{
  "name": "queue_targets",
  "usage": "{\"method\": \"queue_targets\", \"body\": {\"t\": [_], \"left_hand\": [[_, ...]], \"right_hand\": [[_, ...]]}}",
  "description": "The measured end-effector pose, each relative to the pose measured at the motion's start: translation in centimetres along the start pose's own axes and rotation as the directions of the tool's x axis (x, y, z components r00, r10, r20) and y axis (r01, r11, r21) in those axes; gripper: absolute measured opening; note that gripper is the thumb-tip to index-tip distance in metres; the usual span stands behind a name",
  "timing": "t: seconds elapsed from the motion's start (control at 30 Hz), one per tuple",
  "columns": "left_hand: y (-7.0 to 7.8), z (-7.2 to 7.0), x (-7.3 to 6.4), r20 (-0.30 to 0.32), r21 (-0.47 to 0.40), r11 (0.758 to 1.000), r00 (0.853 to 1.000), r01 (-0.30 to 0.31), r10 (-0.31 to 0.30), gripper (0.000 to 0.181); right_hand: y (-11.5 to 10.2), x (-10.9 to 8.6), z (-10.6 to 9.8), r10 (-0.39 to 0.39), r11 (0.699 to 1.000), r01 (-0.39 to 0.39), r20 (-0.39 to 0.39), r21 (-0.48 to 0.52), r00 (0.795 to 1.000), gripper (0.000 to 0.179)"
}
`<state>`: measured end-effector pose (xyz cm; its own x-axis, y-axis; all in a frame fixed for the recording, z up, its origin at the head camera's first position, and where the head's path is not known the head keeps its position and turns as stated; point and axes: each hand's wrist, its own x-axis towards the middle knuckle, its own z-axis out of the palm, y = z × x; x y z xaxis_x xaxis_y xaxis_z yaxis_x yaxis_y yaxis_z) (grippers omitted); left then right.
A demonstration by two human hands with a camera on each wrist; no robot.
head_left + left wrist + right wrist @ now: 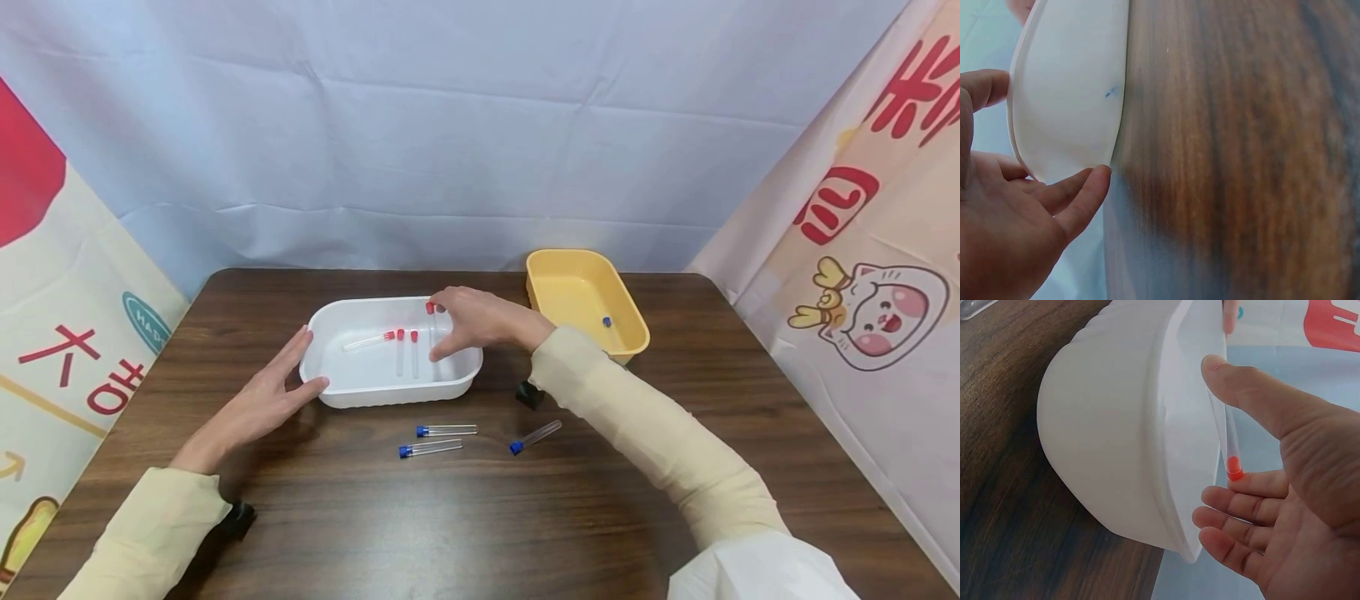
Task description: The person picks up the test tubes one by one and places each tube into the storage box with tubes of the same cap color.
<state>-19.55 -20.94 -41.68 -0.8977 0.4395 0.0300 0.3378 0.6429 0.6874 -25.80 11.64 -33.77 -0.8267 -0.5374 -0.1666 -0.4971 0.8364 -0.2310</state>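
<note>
My left hand (262, 402) rests its spread fingers and thumb against the left end of a white plastic basin (390, 395). In the left wrist view, the fingers (1082, 203) touch the basin's outer edge. My right hand (480, 320) reaches over the basin's right end, holding a red-capped test tube (1234, 440) lengthwise between thumb and fingertips. Its red cap (431, 307) is at the fingers, the other end by the thumb. Inside the basin lie a slanted red-capped tube (367, 342) and two side by side, one a red-capped tube (415, 354).
On the wooden table (480, 517), in front of the basin, lie a blue-capped tube (446, 431), another blue-capped tube (431, 448) and a third blue-capped tube (536, 436). A yellow basin (566, 279) with a blue-capped tube (609, 326) inside stands at back right, beyond my right forearm.
</note>
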Motion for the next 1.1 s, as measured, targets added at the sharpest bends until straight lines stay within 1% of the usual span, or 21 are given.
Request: {"method": "queue_targets", "body": {"t": [0.23, 0.4, 0.67, 0.83, 1.0, 1.1], "left_hand": [[-0.2, 0.1, 0.1, -0.009, 0.001, 1.0, 1.0, -0.015, 0.015, 0.084], [-0.1, 0.1, 0.1, -0.007, -0.002, 1.0, 1.0, -0.01, 0.01, 0.084], [-0.1, 0.1, 0.1, -0.012, -0.004, 1.0, 1.0, -0.012, 0.012, 0.085], [-0.1, 0.1, 0.0, -0.011, 0.001, 1.0, 1.0, -0.007, 0.007, 0.084], [-0.1, 0.1, 0.1, -0.008, 0.0, 1.0, 1.0, -0.002, 0.002, 0.084], [-0.2, 0.1, 0.1, -0.007, 0.0, 1.0, 1.0, 0.0, 0.0, 0.084]], "right_hand": [[-0.2, 1.0, 0.9, -0.004, 1.0, 0.005, 0.012, -0.028, 1.0, 0.093], [-0.1, 1.6, 1.5, -0.002, 0.997, 0.003, 0.019, -0.074, 1.0, 0.094], [-0.3, 1.6, 1.8, 0.028, 0.992, -0.023, 0.036, -0.124, 0.999, 0.091], [-0.4, 1.7, 1.9, 0.044, 0.985, -0.034, 0.054, -0.172, 0.998, 0.094], [-0.4, 2.0, 2.2, 0.066, 0.985, -0.055, 0.064, -0.164, 0.996, 0.095], [-0.4, 2.0, 2.4, 0.063, 0.985, -0.053, 0.06, -0.166, 0.996, 0.094]]}}
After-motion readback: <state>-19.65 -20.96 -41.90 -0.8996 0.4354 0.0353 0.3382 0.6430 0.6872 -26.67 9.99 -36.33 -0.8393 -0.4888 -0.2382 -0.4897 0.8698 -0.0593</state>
